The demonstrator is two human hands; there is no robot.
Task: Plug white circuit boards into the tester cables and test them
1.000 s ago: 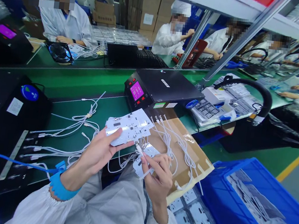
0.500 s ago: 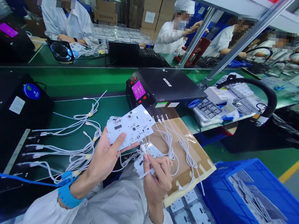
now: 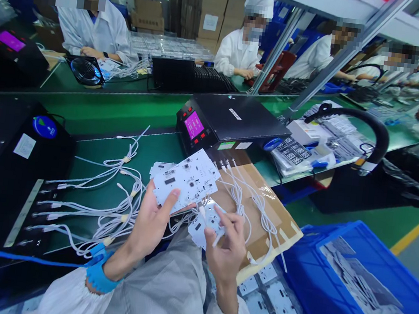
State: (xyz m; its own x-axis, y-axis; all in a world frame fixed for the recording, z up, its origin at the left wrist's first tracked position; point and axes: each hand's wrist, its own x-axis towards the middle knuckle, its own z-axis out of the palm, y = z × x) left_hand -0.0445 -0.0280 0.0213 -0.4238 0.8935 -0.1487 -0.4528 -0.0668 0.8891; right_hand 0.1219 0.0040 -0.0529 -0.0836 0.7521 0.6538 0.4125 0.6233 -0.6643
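Note:
A white circuit board (image 3: 188, 179) is held by its lower left edge in my left hand (image 3: 155, 219), thumb on top and fingers beneath. Behind it the corner of another white board (image 3: 159, 169) shows. My right hand (image 3: 227, 245) is closed around a white cable, whose plug (image 3: 202, 210) points at the lower right edge of the held board; whether it sits in the port is too small to tell. Below the plug lies a further white board (image 3: 205, 224), partly behind my right fingers. A blue wrist strap (image 3: 101, 271) is on my left wrist.
White cables (image 3: 124, 208) run from a black unit (image 3: 4, 164) at left. A black device (image 3: 232, 122) with a pink screen stands ahead, beside a cardboard sheet (image 3: 280, 230) bearing cables. A blue bin (image 3: 361, 290) is at right, boards (image 3: 286, 312) below. Co-workers sit across the bench.
The held board has shifted slightly right, uncovering more of the one behind it. My right hand has moved slightly right and down, its fingers changing position around the cable.

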